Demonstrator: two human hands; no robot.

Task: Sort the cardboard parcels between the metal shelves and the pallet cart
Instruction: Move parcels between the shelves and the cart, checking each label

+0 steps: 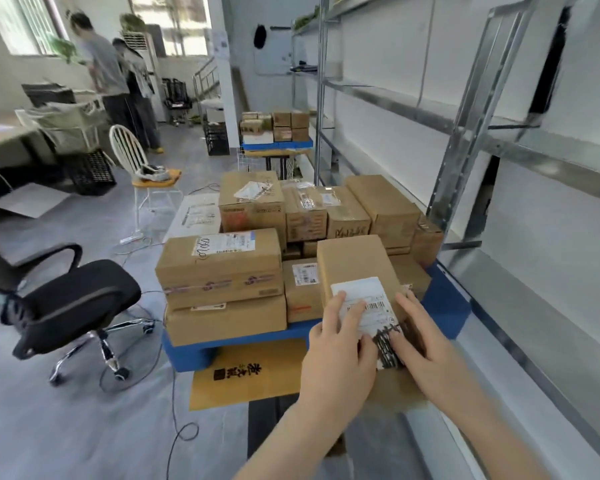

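A tall cardboard parcel (pixel 352 261) with a white barcode label rests in both my hands above the near edge of the blue pallet cart (pixel 447 306). My left hand (pixel 340 351) grips its left near side, with the thumb on the label. My right hand (pixel 426 341) holds the right near side. Several more parcels (pixel 222 268) are stacked on the cart, two layers high at the left. The metal shelves (pixel 471 126) run along the wall at the right, and their boards look bare here.
A black office chair (pixel 73 299) stands left of the cart, with cables on the floor around it. A flat orange carton (pixel 246 375) lies under the cart's near end. A second blue cart (pixel 278 143) with parcels stands further back. Two people stand far left.
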